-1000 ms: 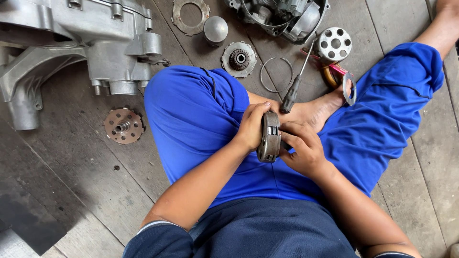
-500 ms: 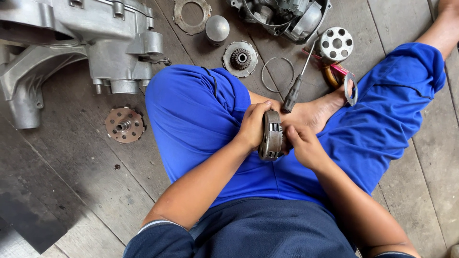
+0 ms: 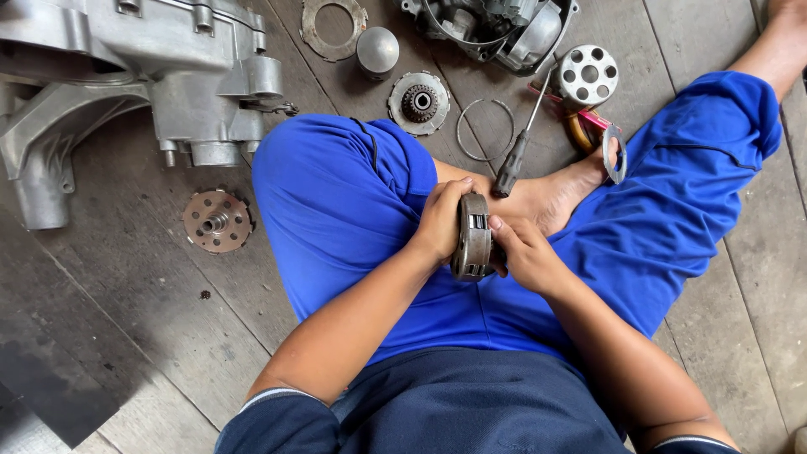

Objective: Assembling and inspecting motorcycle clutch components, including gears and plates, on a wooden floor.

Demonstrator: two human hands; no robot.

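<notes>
We sit cross-legged on the grey wooden plank floor (image 3: 126,336), and the largest thing beside us is the big cast-aluminium engine casing (image 3: 126,76) at the upper left, with a second, darker engine assembly (image 3: 496,25) at the top edge. Between them lie a flat ring-shaped gasket plate (image 3: 334,27), a small domed metal cap (image 3: 377,50), a toothed steel gear disc (image 3: 419,102), a thin wire ring (image 3: 485,129) and a drilled silver round plate (image 3: 588,75); a rusty brown perforated disc (image 3: 218,221) sits apart by our left knee. The piece we work on, a thick round grey metal drum with slotted rim (image 3: 472,237), stands on edge over our lap, just in front of the bare foot. Our left hand (image 3: 441,220) wraps its far face with the grip closed firmly on it, and our right hand (image 3: 525,252) clamps the near side, thumb pressed onto the rim. To do this well, we judge it best to keep the drum braced against the leg, press evenly from both sides so it does not twist, and keep fingertips off the slots. The black-handled screwdriver (image 3: 517,151) lies near, within easy reach.
</notes>
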